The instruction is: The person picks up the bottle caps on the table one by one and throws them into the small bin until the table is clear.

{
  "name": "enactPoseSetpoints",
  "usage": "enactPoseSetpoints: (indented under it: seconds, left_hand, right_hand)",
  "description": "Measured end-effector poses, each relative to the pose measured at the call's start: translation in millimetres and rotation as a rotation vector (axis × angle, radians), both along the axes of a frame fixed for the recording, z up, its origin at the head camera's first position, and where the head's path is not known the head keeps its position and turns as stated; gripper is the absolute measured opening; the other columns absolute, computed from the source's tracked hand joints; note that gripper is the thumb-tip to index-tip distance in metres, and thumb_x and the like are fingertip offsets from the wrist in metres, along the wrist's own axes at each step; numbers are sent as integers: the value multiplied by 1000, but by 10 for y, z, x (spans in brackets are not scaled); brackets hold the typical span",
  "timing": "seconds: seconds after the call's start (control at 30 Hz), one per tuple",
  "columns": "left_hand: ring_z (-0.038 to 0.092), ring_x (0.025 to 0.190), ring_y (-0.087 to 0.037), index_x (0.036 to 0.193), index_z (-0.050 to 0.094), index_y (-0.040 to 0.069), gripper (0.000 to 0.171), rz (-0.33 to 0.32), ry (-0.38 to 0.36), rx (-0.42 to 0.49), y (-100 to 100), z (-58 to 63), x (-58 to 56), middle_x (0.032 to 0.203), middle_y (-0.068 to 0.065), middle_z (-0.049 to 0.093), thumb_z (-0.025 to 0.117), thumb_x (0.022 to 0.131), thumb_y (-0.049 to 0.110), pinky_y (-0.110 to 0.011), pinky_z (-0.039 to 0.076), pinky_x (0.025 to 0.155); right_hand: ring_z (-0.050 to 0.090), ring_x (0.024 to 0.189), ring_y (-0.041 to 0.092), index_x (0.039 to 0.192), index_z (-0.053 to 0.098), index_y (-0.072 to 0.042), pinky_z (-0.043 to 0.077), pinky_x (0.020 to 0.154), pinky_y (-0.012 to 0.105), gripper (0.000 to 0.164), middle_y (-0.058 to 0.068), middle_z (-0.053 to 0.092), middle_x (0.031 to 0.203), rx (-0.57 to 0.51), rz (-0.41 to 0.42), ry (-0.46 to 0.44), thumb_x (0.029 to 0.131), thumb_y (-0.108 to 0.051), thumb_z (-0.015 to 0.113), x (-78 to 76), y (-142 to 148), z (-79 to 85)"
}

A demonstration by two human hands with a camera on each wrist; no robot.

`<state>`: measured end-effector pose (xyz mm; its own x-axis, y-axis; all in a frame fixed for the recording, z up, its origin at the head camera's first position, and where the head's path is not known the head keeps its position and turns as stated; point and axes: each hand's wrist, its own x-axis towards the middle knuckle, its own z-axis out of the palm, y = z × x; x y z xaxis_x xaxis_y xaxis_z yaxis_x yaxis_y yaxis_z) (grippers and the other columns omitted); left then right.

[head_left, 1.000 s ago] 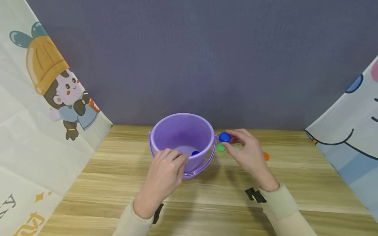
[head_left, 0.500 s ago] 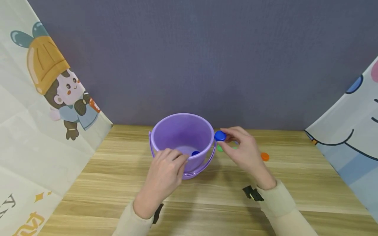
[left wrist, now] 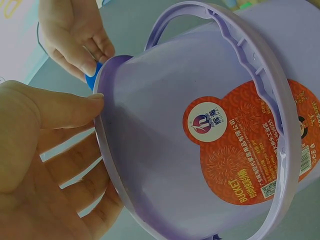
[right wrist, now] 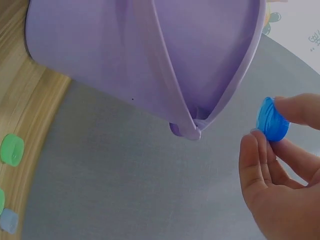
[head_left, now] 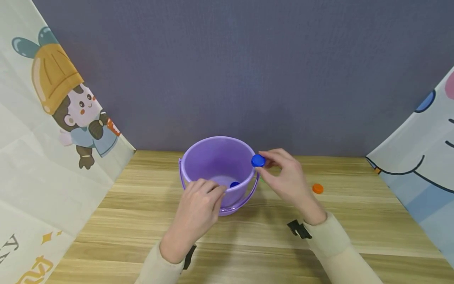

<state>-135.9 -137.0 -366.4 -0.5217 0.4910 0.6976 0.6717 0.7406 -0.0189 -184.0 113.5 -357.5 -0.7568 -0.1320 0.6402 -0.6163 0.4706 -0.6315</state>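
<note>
A purple bucket [head_left: 234, 199] stands upright on the table, its handle hanging down at the front. My left hand [head_left: 196, 213] grips its near rim, with the thumb outside and the fingers over the inner side, as the left wrist view shows. Between thumb and fingertips my right hand [head_left: 289, 183] pinches a blue bottle cap [head_left: 258, 160], held up at the bucket's right rim. The right wrist view shows this ribbed cap [right wrist: 272, 120] level with the rim and just apart from it. Another dark blue cap [head_left: 234, 184] lies on the bucket's floor.
An orange cap [head_left: 317, 188] lies on the wooden table right of the bucket. In the right wrist view, a green cap [right wrist: 12, 149] and a pale blue cap [right wrist: 8, 221] lie beside the bucket. A grey partition [head_left: 227, 79] rises behind.
My right hand has carried the blue bottle cap leftward and slightly up, from beside the bucket to its right rim. My left hand and the bucket have stayed still.
</note>
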Motion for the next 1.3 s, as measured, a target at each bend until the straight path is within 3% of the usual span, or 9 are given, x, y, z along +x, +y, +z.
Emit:
enactPoseSetpoints:
  seconds: [0.8,1.3]
  left_hand:
    - [61,82,-22,99,77,11,16,6,12,-7,13,-16,-3,90,1,71,75,83,8,-36,47,71]
    - [62,82,-22,100,77,10,17,3,16,-8,21,-20,-13,91,0,71,75,83,8,-36,48,72]
  right_hand:
    - [65,84,20,117,71,6,59,77,40,36,12,67,104,-17,81,-1,82,2,80,-95,-194,10]
    - [65,86,20,118,71,6,58,78,38,40,11,67,104,25,63,6,81,-3,82,-130,-260,2]
